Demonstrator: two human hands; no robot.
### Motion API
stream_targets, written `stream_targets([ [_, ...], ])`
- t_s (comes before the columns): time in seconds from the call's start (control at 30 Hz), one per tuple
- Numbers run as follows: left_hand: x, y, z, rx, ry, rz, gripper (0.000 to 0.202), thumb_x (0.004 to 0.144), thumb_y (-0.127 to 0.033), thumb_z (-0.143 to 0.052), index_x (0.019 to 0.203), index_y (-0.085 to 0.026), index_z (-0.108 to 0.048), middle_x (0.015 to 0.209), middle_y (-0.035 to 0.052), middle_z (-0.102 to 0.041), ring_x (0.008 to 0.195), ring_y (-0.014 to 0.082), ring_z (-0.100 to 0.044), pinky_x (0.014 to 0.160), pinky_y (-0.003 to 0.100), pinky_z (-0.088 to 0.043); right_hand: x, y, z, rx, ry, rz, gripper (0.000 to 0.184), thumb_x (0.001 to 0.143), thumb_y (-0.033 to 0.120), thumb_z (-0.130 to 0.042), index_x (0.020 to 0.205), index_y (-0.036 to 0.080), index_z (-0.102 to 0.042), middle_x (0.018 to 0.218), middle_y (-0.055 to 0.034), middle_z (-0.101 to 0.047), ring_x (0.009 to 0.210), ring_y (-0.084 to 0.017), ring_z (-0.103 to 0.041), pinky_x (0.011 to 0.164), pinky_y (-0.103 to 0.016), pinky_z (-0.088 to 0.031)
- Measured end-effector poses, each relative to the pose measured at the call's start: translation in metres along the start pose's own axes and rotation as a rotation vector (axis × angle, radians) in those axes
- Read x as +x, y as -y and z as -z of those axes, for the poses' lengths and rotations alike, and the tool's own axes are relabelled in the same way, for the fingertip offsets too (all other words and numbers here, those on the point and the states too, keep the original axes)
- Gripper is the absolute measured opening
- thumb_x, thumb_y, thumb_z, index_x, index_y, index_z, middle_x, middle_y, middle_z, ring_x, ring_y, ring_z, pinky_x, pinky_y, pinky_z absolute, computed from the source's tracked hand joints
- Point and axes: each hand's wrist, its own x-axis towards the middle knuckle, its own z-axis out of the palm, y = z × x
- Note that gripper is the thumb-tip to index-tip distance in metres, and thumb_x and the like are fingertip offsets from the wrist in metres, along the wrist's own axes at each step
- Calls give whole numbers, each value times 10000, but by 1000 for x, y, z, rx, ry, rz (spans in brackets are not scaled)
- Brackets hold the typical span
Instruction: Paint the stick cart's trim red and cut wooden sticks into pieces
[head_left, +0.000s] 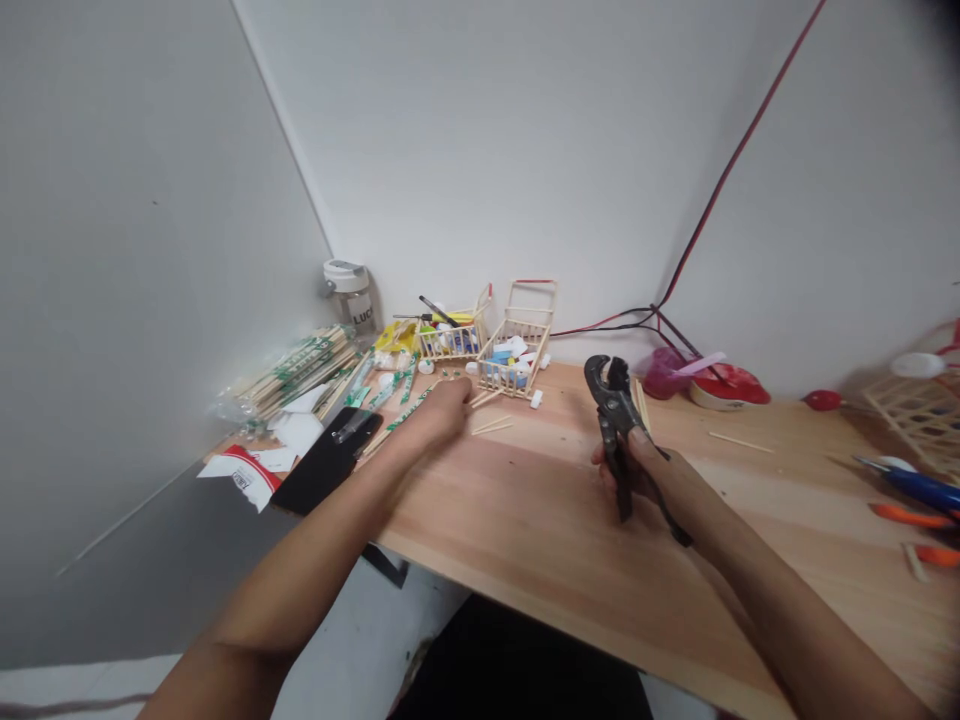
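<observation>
My right hand (pixel 637 465) is closed round the handles of dark cutting pliers (pixel 616 400), held above the wooden table with their curved jaws apart and pointing toward the wall. Farther left, my left hand (pixel 448 408) reaches over the table with its fingers curled. Thin wooden sticks (pixel 486 399) stick out from its fingertips; the grip itself is partly hidden. Beside them lie more loose sticks (pixel 493 427). Just behind this hand stands a small cart made of sticks (pixel 517 345), loaded with blue and white pieces. A second stick cart (pixel 452 343) holds pens and small items.
At the left are a bundle of wrapped sticks (pixel 300 370), a lidded jar (pixel 351 300), a black flat object (pixel 322 470) and torn packaging (pixel 240 475). Rightward sit a purple cup (pixel 664 375), a red-filled dish (pixel 727 388), a blue tool (pixel 919 488) and a stick lattice (pixel 915 415). Cables (pixel 720 190) run down the wall.
</observation>
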Motion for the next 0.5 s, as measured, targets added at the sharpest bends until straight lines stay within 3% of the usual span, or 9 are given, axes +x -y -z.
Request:
stream_targets([
  [0.1, -7, 4, 14, -111, 20, 5, 112, 710, -104, -549, 785, -135, -626, 691, 12, -610, 645, 128, -522, 597, 227, -374, 0, -1, 0, 14, 5, -8, 643, 817, 722, -406, 941, 136, -640, 659, -58, -602, 599, -182, -555, 538, -300, -454],
  [0.23, -17, 10, 21, -648, 125, 90, 167, 703, -227, -636, 827, -117, -623, 688, 13, -629, 583, 99, -535, 578, 220, -418, -3, 1, -4, 42, -10, -18, 582, 821, 697, -432, 911, 157, -629, 651, -54, -598, 574, -179, -544, 513, -299, -439],
  [0.3, -21, 13, 21, -832, 103, 109, 213, 651, -270, -699, 764, -120, -598, 682, 8, -619, 596, 94, -545, 596, 221, -435, -4, 4, -7, 66, -25, -11, 577, 811, 703, -442, 884, 163, -630, 635, -53, -592, 555, -179, -536, 497, -300, -433],
  [0.4, -26, 14, 22, -859, 9, 68, 236, 615, -279, -731, 685, -128, -565, 636, -12, -579, 589, 87, -527, 594, 214, -422, -4, 5, -10, 109, -32, 1, 582, 788, 713, -471, 855, 160, -636, 599, -48, -580, 524, -171, -519, 468, -296, -417],
  [0.5, -36, 13, 20, -717, -97, 25, 154, 655, -231, -680, 648, -133, -562, 614, -17, -558, 595, 90, -504, 585, 208, -380, -3, 5, -9, 145, -21, -13, 563, 786, 704, -491, 845, 163, -637, 582, -42, -578, 513, -166, -520, 459, -289, -419],
])
